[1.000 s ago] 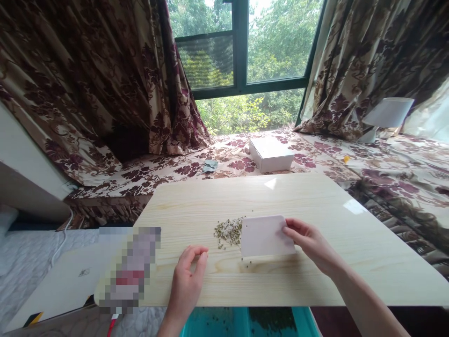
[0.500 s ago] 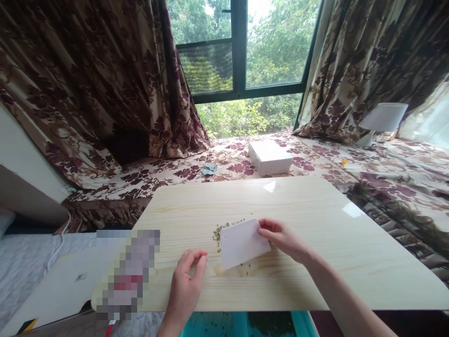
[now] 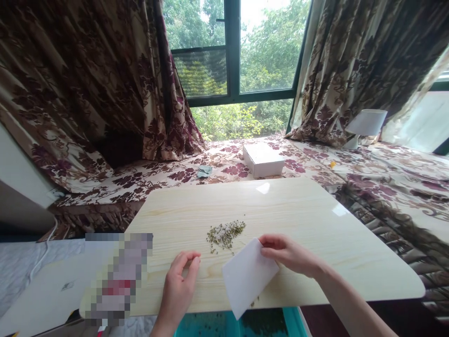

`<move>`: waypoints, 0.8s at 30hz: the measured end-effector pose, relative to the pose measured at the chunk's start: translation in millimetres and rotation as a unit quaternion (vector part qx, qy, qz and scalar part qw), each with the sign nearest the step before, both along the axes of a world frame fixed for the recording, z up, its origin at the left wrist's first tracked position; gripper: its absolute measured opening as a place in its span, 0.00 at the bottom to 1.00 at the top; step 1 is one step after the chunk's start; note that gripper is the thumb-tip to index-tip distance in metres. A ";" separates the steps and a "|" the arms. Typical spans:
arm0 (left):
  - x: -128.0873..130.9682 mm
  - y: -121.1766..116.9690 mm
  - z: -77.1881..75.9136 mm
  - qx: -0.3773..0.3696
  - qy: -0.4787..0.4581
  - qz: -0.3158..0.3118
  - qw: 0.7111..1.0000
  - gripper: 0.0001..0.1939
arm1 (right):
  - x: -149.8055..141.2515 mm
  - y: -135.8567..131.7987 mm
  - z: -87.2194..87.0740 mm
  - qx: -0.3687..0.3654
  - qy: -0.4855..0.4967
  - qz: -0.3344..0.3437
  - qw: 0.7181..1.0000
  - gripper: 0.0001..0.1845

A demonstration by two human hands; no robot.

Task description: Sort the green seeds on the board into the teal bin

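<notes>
My right hand (image 3: 289,255) pinches a white plastic scraper card (image 3: 247,276) by its upper right corner. The card tilts down over the near edge of the pale wooden board (image 3: 315,224). A small pile of green seeds mixed with white grains (image 3: 224,232) lies on the board just beyond the card. A few loose seeds sit at the board's near edge under the card. My left hand (image 3: 180,285) rests on the board to the left of the card, its fingers curled and apart with nothing in them.
A teal bin (image 3: 210,326) holding dark seeds sits below the board's near edge. A blurred-out object (image 3: 117,276) stands at the board's left end. A white box (image 3: 263,159) and a white lamp (image 3: 365,125) rest on the floral cushion behind.
My right hand swept the card left across the seed pile, then pulled it back toward the board's near edge and tilted it. The seed pile shows again. My left hand stayed put.
</notes>
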State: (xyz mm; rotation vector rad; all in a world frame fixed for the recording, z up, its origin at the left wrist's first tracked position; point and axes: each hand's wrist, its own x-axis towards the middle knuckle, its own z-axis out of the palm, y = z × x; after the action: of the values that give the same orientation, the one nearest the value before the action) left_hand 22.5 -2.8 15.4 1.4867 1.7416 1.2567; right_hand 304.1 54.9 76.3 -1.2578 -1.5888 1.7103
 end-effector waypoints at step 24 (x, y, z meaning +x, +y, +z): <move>0.5 1.3 -10.1 0.025 0.025 -0.008 0.999 0.13 | 6.3 3.0 -8.0 0.118 0.031 -0.288 0.950 0.25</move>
State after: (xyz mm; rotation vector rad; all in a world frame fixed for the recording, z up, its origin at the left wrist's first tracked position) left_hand 23.0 -1.5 5.3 1.5701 1.7371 1.2740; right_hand 310.4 57.9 68.3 -1.3558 -1.1844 1.1470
